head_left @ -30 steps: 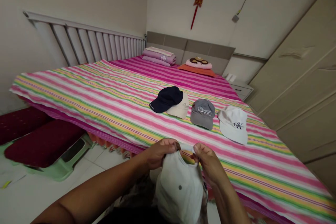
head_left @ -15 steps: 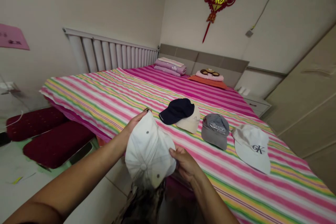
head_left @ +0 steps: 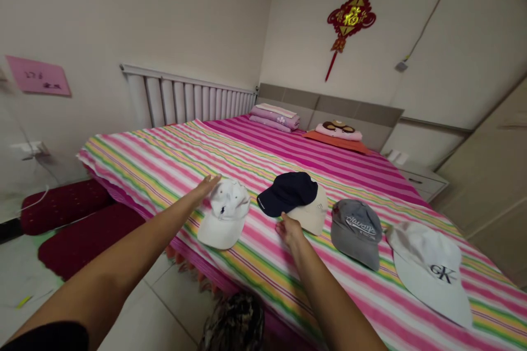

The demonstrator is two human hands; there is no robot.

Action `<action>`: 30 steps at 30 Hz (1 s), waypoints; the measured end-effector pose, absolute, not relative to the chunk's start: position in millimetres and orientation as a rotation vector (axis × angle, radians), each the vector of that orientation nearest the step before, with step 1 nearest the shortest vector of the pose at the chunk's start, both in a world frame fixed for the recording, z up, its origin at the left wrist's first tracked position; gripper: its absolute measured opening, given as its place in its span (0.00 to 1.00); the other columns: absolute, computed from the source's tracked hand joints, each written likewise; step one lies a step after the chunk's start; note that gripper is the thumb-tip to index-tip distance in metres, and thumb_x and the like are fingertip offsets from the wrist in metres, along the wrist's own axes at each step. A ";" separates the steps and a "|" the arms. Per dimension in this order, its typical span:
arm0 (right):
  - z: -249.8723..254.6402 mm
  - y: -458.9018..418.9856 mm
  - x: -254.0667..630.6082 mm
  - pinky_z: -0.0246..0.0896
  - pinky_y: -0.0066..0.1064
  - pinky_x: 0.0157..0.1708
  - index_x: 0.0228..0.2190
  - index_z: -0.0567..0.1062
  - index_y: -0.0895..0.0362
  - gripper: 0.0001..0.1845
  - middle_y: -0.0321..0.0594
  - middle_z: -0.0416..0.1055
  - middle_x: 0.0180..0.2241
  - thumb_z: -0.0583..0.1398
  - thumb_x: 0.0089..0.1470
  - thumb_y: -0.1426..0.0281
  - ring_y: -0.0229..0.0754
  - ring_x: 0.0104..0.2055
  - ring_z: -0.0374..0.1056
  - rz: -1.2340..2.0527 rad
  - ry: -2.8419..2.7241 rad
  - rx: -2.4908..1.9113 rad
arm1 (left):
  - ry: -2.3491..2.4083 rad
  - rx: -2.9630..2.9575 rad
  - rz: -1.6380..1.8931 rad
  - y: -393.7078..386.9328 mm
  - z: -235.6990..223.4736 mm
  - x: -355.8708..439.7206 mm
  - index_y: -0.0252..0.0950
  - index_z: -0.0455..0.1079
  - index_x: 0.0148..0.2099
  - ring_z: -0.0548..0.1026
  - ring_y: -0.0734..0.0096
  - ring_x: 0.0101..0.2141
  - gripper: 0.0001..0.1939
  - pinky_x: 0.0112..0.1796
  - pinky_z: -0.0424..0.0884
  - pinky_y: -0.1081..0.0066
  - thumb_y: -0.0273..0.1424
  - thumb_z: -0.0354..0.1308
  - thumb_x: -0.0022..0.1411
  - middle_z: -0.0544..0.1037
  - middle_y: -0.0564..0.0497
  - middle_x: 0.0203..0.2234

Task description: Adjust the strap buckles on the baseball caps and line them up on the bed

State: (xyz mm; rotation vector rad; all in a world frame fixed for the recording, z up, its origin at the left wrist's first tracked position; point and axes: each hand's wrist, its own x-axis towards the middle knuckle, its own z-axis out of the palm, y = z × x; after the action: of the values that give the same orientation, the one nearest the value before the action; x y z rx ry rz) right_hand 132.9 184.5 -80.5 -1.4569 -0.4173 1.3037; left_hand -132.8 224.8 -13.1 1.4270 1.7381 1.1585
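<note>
Your left hand (head_left: 208,184), half-curled, grip unclear, has white cap (head_left: 228,209) down on bed beside it now. Right hand (head_left: 291,228) half-open, empty, by navy cap (head_left: 293,189).

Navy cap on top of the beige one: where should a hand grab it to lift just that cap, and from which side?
Probably by the brim, coming from the left. On the navy cap, the brim juts out leftward, past the beige cap. The crown overlaps the beige one, so pinching there might catch both.
</note>
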 end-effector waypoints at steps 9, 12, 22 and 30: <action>-82.6 213.3 135.7 0.65 0.39 0.36 0.45 0.65 0.59 0.17 0.43 0.66 0.44 0.55 0.55 0.66 0.42 0.40 0.66 1.300 -0.435 -1.437 | 1.749 2.236 0.984 203.8 -67.0 -92.5 0.33 0.63 0.46 0.55 0.51 0.55 0.22 0.52 0.52 0.55 0.29 0.57 0.46 0.60 0.37 0.53; -69.0 221.0 135.7 0.65 0.39 0.36 0.44 0.66 0.59 0.16 0.43 0.66 0.44 0.55 0.55 0.67 0.42 0.40 0.66 1.327 -0.506 -1.442 | 1.644 2.290 1.003 215.5 -68.4 -88.2 0.34 0.65 0.35 0.64 0.61 0.47 0.10 0.47 0.60 0.64 0.22 0.50 0.48 0.68 0.42 0.43; -23.9 167.4 165.6 0.57 0.24 0.18 0.27 0.69 0.59 0.09 0.28 0.63 0.18 0.61 0.46 0.66 0.31 0.18 0.61 1.039 -0.938 -1.273 | 1.558 2.274 1.130 231.0 -64.9 -86.6 0.32 0.64 0.36 0.62 0.59 0.50 0.12 0.48 0.61 0.62 0.20 0.48 0.47 0.66 0.40 0.45; -38.2 29.7 197.7 0.56 0.28 0.22 0.19 0.70 0.57 0.11 0.34 0.66 0.15 0.61 0.43 0.62 0.39 0.21 0.63 0.831 -1.352 -1.321 | 0.863 1.666 1.169 176.2 -37.0 -34.4 0.34 0.64 0.48 0.65 0.63 0.49 0.21 0.50 0.57 0.63 0.41 0.51 0.56 0.69 0.42 0.47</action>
State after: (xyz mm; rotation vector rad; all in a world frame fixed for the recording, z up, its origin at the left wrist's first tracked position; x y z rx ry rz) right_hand 197.7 29.7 -38.2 -1.3208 -1.3521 0.8307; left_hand -34.4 176.2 -37.0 1.6659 0.8629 1.1688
